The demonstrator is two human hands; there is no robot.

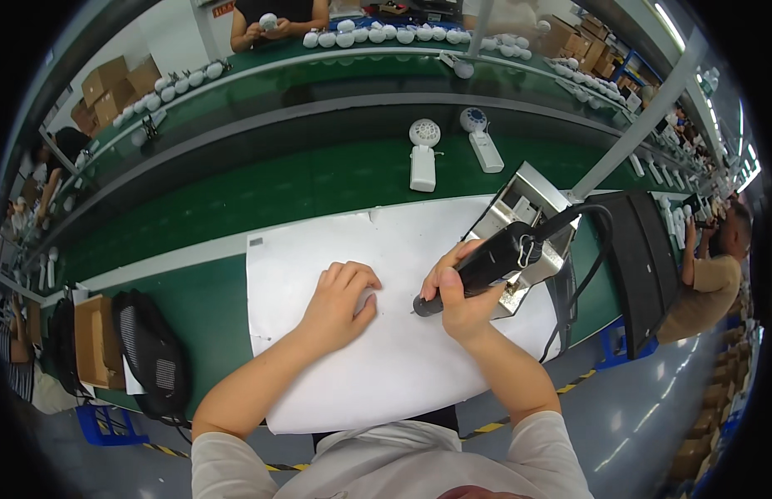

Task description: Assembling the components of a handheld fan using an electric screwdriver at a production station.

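My right hand (462, 303) is wrapped around a black electric screwdriver (496, 259), its tip pointing down and left just over the white sheet (336, 378). A black cable (598, 274) runs from its back end. Beneath and behind the tool stands a metal box-like holder (527, 187), partly hidden by it. My left hand (343, 306) rests on the sheet with its fingers loosely curved and the thumb apart; nothing shows in it. Beyond the sheet, on the green belt, lie two white handheld fans, one with a white round head (424, 133) and one with a dark-centred head (474, 120).
A metal post (631, 129) rises at the right beside a black tray (623, 258). A black mesh bag (150, 353) and a cardboard box (99, 341) sit on the left. Across the line, another person's hands (269, 27) hold a white part, near rows of round white parts (386, 35).
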